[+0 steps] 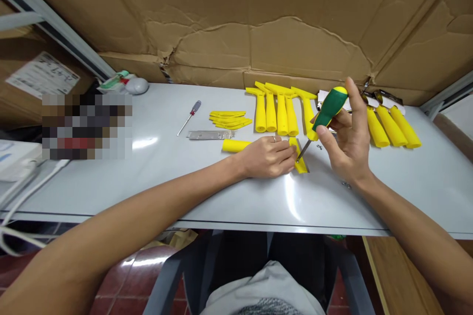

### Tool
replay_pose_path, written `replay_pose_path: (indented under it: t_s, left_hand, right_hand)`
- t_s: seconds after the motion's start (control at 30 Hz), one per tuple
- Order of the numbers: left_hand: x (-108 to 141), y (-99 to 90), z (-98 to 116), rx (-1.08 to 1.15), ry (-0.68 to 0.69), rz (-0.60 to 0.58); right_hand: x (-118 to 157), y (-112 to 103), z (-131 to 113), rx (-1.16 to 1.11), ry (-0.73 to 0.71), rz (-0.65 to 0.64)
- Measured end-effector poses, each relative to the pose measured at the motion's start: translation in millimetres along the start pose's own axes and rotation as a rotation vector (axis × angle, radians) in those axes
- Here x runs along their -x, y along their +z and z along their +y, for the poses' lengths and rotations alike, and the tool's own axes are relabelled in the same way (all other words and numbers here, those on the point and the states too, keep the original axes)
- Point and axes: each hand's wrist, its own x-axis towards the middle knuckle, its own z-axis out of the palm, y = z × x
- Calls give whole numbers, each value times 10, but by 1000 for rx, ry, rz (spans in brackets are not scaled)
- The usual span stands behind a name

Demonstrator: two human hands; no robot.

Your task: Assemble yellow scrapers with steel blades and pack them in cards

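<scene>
My left hand (269,157) is closed over a yellow plastic scraper (236,146) lying on the table, its handle sticking out to the left and its head to the right. My right hand (349,142) grips a screwdriver (331,108) with a green and yellow handle, index finger stretched up by the handle's end. The screwdriver leans, and its tip meets the scraper's head beside my left fingertips. Whether a screw sits under the tip is too small to tell. A few small screws (320,147) lie close to my right hand.
Several yellow scraper handles (282,113) stand in a row at the back, with more (395,125) at right. Left of them are thin yellow strips (229,119), metal blades (211,135) and a small screwdriver (190,115). Cardboard (221,10) walls the back; white cables (33,189) lie at left.
</scene>
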Motion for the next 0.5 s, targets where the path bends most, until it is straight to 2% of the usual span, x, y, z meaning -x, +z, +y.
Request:
replay_pose_path:
  t_s: [0.17,0.33,0.5]
  left_hand:
    - [5,2,4,-6,6,-4]
    - [25,16,7,-11,10,-7]
    - [23,18,9,-21,8,-10]
  right_hand:
    - [-13,5,-31,-52,-21,-3]
    - [-30,-3,-29,-105,4,59]
    - [-8,24,-7,-146,30,17]
